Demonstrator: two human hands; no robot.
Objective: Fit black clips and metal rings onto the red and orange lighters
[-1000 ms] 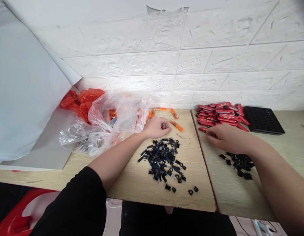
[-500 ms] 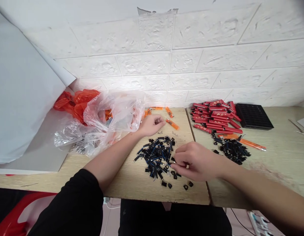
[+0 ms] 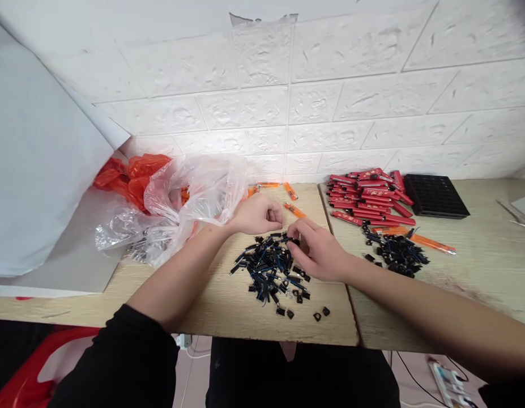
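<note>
A loose pile of small black parts, some with blue strips and metal bits, lies on the wooden table in front of me. At the pile's upper right edge, my right hand has its thumb and fingers around a small black part, mostly hidden by the fingertips. My left hand rests on its side just behind the pile, fingers curled in; whether anything is inside them is hidden. Close beyond both hands lies an orange lighter-like piece. A few black caps sit apart near the front edge.
Clear plastic bags and an orange-red bag crowd the left. To the right are red lighter-like sticks, a black slotted tray, a second black pile and a long orange strip. Scissors lie far right.
My right hand has moved from the pile's right side up and away from me to its upper edge, near my left hand. The left fingers have curled in more.
</note>
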